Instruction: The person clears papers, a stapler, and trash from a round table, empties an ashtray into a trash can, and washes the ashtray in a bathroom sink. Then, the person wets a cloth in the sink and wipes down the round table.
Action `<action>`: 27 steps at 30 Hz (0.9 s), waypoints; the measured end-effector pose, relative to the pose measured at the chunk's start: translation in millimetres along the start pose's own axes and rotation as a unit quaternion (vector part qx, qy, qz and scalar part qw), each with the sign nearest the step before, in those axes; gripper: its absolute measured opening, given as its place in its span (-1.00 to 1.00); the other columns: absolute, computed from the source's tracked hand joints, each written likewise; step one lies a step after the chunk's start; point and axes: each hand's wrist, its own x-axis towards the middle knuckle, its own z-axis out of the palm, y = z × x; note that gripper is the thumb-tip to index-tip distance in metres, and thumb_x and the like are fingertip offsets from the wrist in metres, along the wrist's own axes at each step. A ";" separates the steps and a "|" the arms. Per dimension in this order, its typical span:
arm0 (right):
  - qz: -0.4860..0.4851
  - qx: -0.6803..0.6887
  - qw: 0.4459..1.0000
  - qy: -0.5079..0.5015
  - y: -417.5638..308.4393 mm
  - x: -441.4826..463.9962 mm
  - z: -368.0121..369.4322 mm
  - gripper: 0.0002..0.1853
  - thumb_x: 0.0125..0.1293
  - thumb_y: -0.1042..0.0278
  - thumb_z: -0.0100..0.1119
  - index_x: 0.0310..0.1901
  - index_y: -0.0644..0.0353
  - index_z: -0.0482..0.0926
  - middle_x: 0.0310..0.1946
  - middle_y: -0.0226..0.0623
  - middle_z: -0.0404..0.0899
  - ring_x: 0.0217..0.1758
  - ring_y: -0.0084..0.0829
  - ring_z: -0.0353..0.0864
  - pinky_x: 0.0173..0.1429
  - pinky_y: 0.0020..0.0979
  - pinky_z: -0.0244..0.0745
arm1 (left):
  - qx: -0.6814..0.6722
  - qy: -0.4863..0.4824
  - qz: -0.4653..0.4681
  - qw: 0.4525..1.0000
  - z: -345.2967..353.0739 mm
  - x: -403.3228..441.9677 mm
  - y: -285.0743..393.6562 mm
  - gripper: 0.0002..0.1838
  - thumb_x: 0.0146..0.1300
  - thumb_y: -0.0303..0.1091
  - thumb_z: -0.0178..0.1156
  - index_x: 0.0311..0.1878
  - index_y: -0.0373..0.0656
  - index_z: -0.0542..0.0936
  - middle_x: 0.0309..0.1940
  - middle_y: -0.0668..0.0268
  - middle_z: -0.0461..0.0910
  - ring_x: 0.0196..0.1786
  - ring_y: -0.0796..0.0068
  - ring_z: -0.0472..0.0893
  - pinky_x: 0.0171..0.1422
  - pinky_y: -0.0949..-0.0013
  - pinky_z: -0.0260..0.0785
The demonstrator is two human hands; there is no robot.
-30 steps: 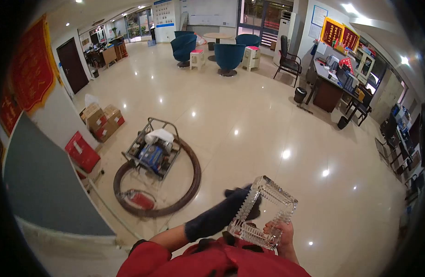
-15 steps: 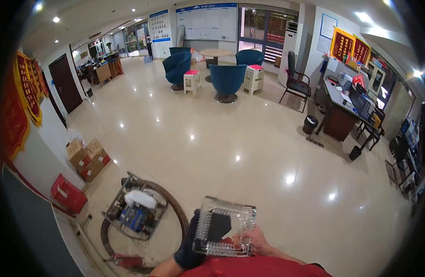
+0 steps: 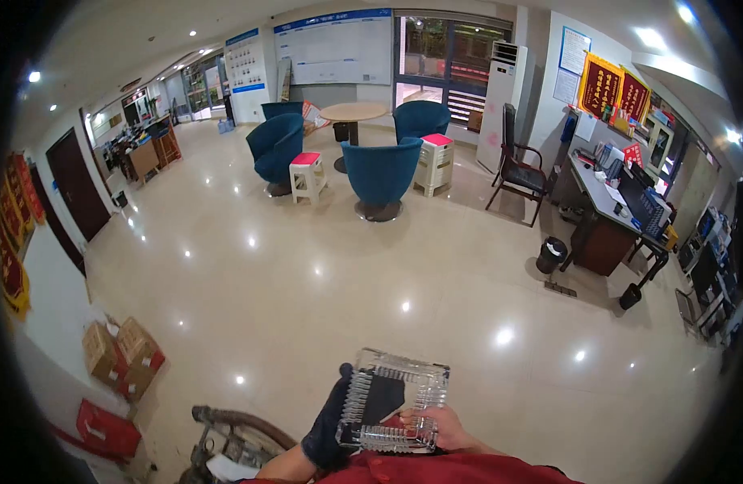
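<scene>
A clear, ridged glass piece with a square outline (image 3: 428, 385) is held low in front of the red shirt. My right hand (image 3: 437, 426), bare, grips its lower right side. My left hand (image 3: 336, 419) wears a dark glove or sleeve and holds the left side; dark fabric shows through the glass. Some of the left fingers are hidden behind the piece.
A machine with a thick hose (image 3: 238, 418) lies at the lower left, near cardboard boxes (image 3: 105, 355) and a red box (image 3: 107, 429). Blue chairs (image 3: 379, 179) and stools surround a round table (image 3: 353, 111). A desk (image 3: 601, 194) and black bin (image 3: 551, 254) stand right.
The view has tilted up and moved forward, so the machine has slid toward the bottom left and the chairs appear nearer. Both hands still hold the glass piece, now more level.
</scene>
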 end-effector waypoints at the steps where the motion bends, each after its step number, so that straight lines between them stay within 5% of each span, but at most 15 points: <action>1: -0.053 0.016 0.998 0.004 -18.5 22.8 5.3 -0.55 0.10 0.63 -0.01 0.04 0.37 0.13 -0.29 0.10 0.49 -0.24 -0.17 0.56 -0.22 -0.29 0.55 | 0.005 -0.015 -0.010 1.000 3.8 25.8 28.3 -0.42 0.24 0.02 -0.12 0.14 -0.27 0.27 0.07 0.08 0.36 0.10 0.28 0.39 0.22 0.25 0.17; 7: -0.059 -0.008 0.998 -0.005 -141.4 180.9 17.4 -0.46 0.01 0.73 -0.06 0.08 0.43 0.08 -0.15 0.21 0.41 -0.11 -0.05 0.50 -0.05 -0.20 0.49 | -0.024 0.019 0.002 1.000 12.8 147.9 180.4 -0.46 0.15 0.01 0.00 0.08 -0.19 0.35 -0.01 0.14 0.42 0.01 0.32 0.44 0.09 0.23 0.25; 12: -0.010 -0.143 0.987 -0.077 -255.6 307.8 92.4 -0.51 0.10 0.61 -0.02 0.07 0.44 0.09 -0.15 0.17 0.43 -0.15 -0.11 0.53 -0.10 -0.26 0.51 | -0.041 0.080 0.137 0.986 -35.4 192.8 308.8 -0.49 0.14 0.02 0.01 0.02 -0.17 0.37 -0.05 0.17 0.43 -0.03 0.32 0.45 0.05 0.23 0.26; 18: 0.040 -0.126 0.987 -0.093 -367.5 472.4 157.5 -0.54 0.14 0.53 0.00 0.07 0.37 0.12 -0.14 0.05 0.46 -0.14 -0.23 0.53 -0.10 -0.29 0.51 | -0.014 0.156 0.324 0.933 -89.0 229.7 465.8 -0.52 0.13 0.03 0.02 -0.04 -0.16 0.39 -0.09 0.20 0.43 -0.08 0.33 0.45 -0.01 0.23 0.27; 21: 0.026 -0.059 0.991 -0.116 -417.9 546.7 197.4 -0.52 0.05 0.60 -0.03 0.05 0.40 0.14 -0.18 0.03 0.47 -0.17 -0.24 0.53 -0.14 -0.28 0.52 | 0.058 0.198 0.389 0.898 -121.4 249.8 551.1 -0.53 0.12 0.04 0.03 -0.07 -0.15 0.40 -0.12 0.22 0.44 -0.10 0.33 0.45 -0.04 0.24 0.28; 22: 0.015 -0.099 0.995 -0.030 -439.1 563.2 211.5 -0.49 -0.08 0.67 -0.12 0.02 0.40 0.17 -0.23 0.01 0.48 -0.21 -0.25 0.53 -0.18 -0.30 0.54 | 0.112 0.211 0.403 0.884 -131.1 255.6 581.1 -0.53 0.12 0.04 0.03 -0.08 -0.15 0.40 -0.13 0.22 0.44 -0.11 0.33 0.45 -0.04 0.24 0.28; 25: -0.050 -0.060 0.997 -0.004 -483.3 637.2 212.9 -0.52 -0.22 0.71 -0.16 -0.10 0.37 0.22 -0.29 0.01 0.47 -0.27 -0.24 0.52 -0.28 -0.31 0.54 | 0.278 0.193 0.419 0.843 -141.4 295.7 684.6 -0.55 0.11 0.05 0.04 -0.11 -0.14 0.41 -0.15 0.24 0.44 -0.13 0.33 0.45 -0.07 0.24 0.28; 26: -0.075 -0.021 0.997 -0.028 -500.5 651.2 209.7 -0.54 -0.24 0.72 -0.16 -0.15 0.35 0.22 -0.31 0.02 0.46 -0.30 -0.22 0.52 -0.31 -0.30 0.53 | -0.031 0.037 0.428 0.902 -131.7 312.9 714.9 -0.56 0.11 0.04 0.04 -0.12 -0.13 0.41 -0.13 0.24 0.43 -0.12 0.33 0.43 -0.07 0.23 0.28; 27: -0.100 0.019 0.993 -0.052 -519.3 665.8 209.1 -0.56 -0.27 0.72 -0.16 -0.20 0.33 0.22 -0.34 0.02 0.46 -0.32 -0.20 0.52 -0.35 -0.30 0.52 | 0.021 0.126 0.440 0.889 -108.4 334.8 744.9 -0.55 0.13 0.03 0.02 -0.09 -0.15 0.40 -0.12 0.24 0.43 -0.10 0.34 0.42 -0.04 0.23 0.27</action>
